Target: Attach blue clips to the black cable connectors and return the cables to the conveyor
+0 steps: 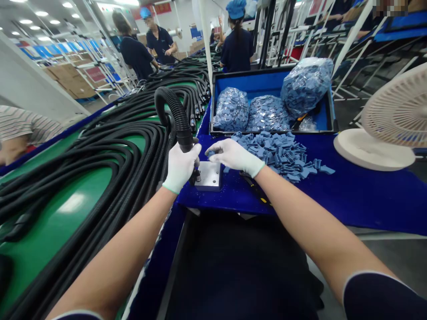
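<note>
Seen from my remote post: a green conveyor belt (56,218) carries coils of black corrugated hose (110,173), while a blue-lined case (270,75) holds three full bags of blue parts (231,110) and a loose heap of blue parts (276,155) lies beside it. Above a metal plate (210,178), the left hand (182,168) grips a hose end (184,138); the right hand's (233,156) fingers (213,152) curl almost closed, whatever they hold too small to tell.
</note>
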Tool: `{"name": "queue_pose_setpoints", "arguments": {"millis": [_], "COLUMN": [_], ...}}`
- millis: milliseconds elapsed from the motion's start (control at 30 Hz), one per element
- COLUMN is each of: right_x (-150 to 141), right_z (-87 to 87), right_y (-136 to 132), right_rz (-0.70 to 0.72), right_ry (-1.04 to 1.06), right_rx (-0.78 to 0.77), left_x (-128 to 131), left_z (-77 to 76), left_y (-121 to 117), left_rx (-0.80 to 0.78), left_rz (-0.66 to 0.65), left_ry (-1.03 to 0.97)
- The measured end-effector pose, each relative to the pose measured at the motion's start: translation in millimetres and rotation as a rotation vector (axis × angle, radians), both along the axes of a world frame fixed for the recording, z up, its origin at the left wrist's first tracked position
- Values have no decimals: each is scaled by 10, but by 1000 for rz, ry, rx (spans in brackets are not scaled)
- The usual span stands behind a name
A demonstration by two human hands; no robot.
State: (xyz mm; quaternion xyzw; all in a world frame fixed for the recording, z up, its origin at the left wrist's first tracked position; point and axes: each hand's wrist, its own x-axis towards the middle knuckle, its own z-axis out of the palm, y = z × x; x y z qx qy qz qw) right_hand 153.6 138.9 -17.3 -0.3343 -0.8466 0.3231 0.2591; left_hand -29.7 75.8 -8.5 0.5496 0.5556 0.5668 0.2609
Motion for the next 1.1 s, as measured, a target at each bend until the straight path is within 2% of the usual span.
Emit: {"name": "queue_pose_setpoints", "arguments": {"millis": [67, 133, 333, 500, 600, 667, 733, 800, 867, 967, 1033, 1100], "right_x": [-38, -136, -409, -379, -330, -303, -287, -293, -319, -382, -419, -438], "right_z": [-56, -145, -343, -307, -297, -317, -358, -409, -456, -505, -527, -540], "right_y": [-166, -257, -138, -101, -168, -206, -219, -214, -209, -214, -213, -202], "right_rz": [55, 86, 104, 72, 80, 110, 128, 102, 68, 45, 43, 41], "right_ry": [175, 226, 236, 146, 103, 89, 74, 44, 0, -58, -90, -112], "right_rx": [-98, -145, -270, -223, -147, -98, -66, -41, -8, 58, 100, 130], "left_x": [-33, -75, -135, -164, -434, -780, -1196, -1584, -1863, -2031, -2016, -1976], "left_z": [17, 13, -69, -35, -5, 7, 20, 20, -21, -207, -380, -524], "left_y": [15, 37, 98, 59, -101, -338, -699, -1146, -1603, -2151, -2376, -2487], "left_rx": [-21, -30, -61, -64, -28, -15, -88, -259, -480, -737, -845, -923], "left_rz": [-26, -42, -106, -206, -169, -42, 95, 171, 196, 238, 243, 232], "left_ry": [33, 50, -54, -97, -159, -233, -190, -9, 265, 615, 679, 693]}}
